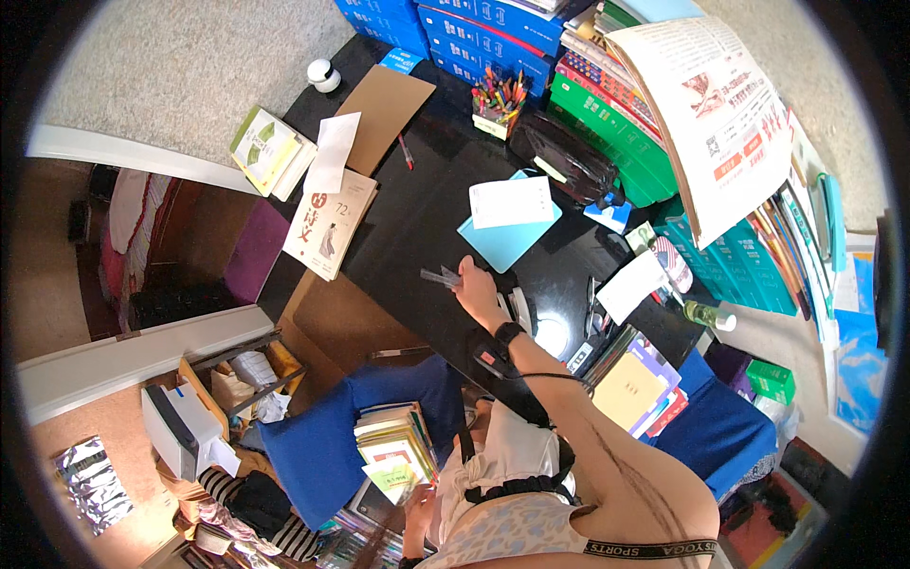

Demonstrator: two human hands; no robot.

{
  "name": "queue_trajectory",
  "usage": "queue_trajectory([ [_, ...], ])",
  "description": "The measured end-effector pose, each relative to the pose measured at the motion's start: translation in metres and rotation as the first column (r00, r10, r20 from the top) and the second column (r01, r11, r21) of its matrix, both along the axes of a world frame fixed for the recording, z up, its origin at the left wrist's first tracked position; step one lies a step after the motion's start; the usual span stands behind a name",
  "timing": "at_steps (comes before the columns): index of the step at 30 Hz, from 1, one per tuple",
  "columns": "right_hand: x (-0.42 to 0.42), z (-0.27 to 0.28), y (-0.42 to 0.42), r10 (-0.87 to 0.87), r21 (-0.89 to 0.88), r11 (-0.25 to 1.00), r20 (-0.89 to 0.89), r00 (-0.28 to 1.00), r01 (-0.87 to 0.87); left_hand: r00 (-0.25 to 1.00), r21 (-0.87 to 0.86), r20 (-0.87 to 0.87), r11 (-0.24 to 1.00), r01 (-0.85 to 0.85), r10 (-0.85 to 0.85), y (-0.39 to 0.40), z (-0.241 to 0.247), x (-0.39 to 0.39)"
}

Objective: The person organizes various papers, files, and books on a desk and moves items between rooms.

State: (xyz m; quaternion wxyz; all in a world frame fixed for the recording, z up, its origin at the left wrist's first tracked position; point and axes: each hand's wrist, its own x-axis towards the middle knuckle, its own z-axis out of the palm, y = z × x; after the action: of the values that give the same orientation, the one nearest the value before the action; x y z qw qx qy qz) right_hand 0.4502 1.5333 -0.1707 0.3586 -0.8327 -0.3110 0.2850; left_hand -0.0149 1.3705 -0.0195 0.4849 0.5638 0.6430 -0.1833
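My right hand (475, 286), with a black watch on its wrist, holds clear plastic rulers (441, 277) over the black desk. Beyond it a white sheet (510, 202) lies on a light blue folder (502, 247). A white and black object (521, 307) lies just beside the wrist. Low in the view, my left hand (421, 498) is at a pale green booklet (391, 478), beside a stack of books (395, 427) on a blue-covered seat; whether the fingers grip the booklet is hard to tell.
A cup of colored pens (500, 103), a dark pencil case (569, 153) and tall book stacks (490, 39) line the desk's back. Books (330, 224) and brown cardboard (387, 114) lie at the left. Notebooks (629, 384) and a bottle (709, 316) stand right. A cable crosses near my forearm.
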Motion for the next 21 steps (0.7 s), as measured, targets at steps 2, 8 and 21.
queue_trajectory([
  [2, 0.010, 0.011, -0.007, 0.008, 0.204, 0.979, -0.043, 0.999, 0.001, 0.996, 0.023, 0.033, 0.996, 0.085, -0.085, 0.002, 0.013, 0.015],
  [8, 0.150, 0.081, -0.036, -0.368, 0.314, 0.917, 0.427, 0.826, 0.246, 0.989, 0.095, 0.047, 0.986, 0.134, -0.139, -0.011, -0.007, -0.012],
  [21, 0.259, 0.049, -0.064, -0.324, 0.116, 0.920, 0.762, 0.560, 0.374, 0.999, 0.087, 0.036, 0.996, -0.015, 0.012, 0.002, 0.011, 0.012],
])
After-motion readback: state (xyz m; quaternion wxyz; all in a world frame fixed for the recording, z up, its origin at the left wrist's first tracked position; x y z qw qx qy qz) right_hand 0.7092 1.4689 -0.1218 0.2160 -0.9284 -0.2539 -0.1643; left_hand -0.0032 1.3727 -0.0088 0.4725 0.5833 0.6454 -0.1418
